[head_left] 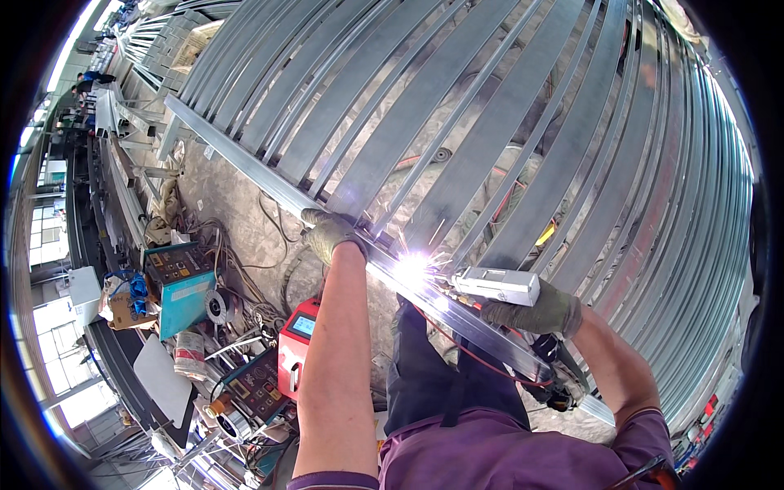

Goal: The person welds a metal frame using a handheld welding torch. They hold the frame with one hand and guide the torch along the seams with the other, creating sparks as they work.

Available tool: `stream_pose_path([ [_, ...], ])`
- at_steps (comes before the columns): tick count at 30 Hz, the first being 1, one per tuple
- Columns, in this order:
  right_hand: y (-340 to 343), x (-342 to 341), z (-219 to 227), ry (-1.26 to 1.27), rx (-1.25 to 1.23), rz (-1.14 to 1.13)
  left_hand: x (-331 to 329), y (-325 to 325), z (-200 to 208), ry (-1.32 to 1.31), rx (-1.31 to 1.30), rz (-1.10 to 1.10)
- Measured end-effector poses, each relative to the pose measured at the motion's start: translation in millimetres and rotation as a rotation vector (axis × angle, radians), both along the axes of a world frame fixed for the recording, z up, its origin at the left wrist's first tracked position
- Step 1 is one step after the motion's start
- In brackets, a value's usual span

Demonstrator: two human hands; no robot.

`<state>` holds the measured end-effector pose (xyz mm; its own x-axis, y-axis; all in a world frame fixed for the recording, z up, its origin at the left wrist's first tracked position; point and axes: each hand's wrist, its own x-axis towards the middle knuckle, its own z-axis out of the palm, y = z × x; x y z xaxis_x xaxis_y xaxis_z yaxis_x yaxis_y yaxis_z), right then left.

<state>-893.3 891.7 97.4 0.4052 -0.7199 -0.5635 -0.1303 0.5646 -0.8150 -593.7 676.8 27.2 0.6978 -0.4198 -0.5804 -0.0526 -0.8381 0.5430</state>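
Observation:
My right hand (535,312), in a dark work glove, is closed round a welding torch (498,286) with a white, boxy body. From the torch's tip comes a bright white arc (414,269) with sparks, at the edge rail where the flat metal bars (457,196) meet it. To the left of the glare, my gloved left hand (331,233) grips the long metal rail (245,167), its fingers curled over the edge. Glare hides the joint itself. A red cable (490,366) loops below the torch, close to my legs.
The wide grille of parallel bars fills the far side and right. On the left floor stand a red machine with a small screen (299,339), a teal control box (181,298) and another dark control panel (260,388). Tangled cables (253,298) lie between them.

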Motion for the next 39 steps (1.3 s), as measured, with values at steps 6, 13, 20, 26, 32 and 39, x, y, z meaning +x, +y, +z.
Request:
stream_pose_path([
  [6, -1.7, -0.4, 6.7, 0.0, -0.023, 0.017, 24.1, -3.8, -58.1, -0.213, 0.001, -0.112],
  [13, -2.0, 1.2, 10.0, -0.005, -0.059, 0.03, 31.9, -7.6, -49.3, -0.144, -0.006, -0.041],
  [20, 4.4, 2.1, 6.1, 0.007, -0.061, 0.006, 24.2, -7.4, -33.8, -0.125, -0.032, 0.007],
  [26, 16.1, 0.0, 3.5, 0.006, -0.009, -0.058, 24.4, -10.2, -48.8, -0.012, -0.076, 0.054],
  [32, 22.5, -3.3, 16.4, 0.018, 0.048, -0.111, 30.2, -12.2, -46.7, -0.018, -0.106, 0.089],
  [39, 32.7, -13.5, 7.2, 0.02, 0.001, -0.078, -0.7, -2.3, -6.5, 0.008, -0.106, 0.088],
])
